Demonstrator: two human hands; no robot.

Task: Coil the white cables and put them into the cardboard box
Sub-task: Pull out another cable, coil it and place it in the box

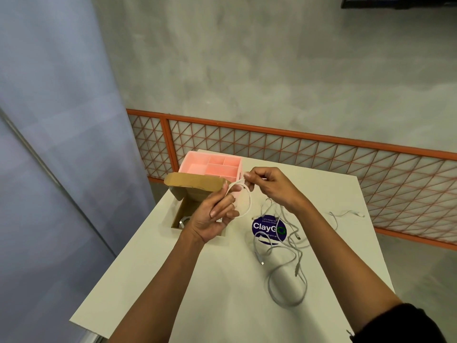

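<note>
- L hand [215, 214], centre of frame: thumb and fingers curled round a small loop of white cable [249, 203], held up above the table [222, 305].
- R hand [272, 186], just right of it: fingertips pinch the free end of the same cable at the top of the loop. I judge this to be the last turn or tuck of the coil.
- Box [195, 181], directly behind my L hand, left of centre: flap open. What looks like one coiled cable [183, 221] lies at its lower left inside; the rest of the interior is hidden by my hand.
- Loose cables [269, 285], centre-right to lower right: a tangle of several spread over the table and across the round sticker [268, 227], none coiled; exact no. unclear.
- One more cable [343, 214], right of the tangle near the table edge, lies apart and uncoiled.
- Pink tray [215, 164], above the box in the frame: compartments show no cable.
- Progress, approx.: prob. one cable boxed, one nearly coiled in hand and not yet in the box, most still to do. Early stage, well under half.
</note>
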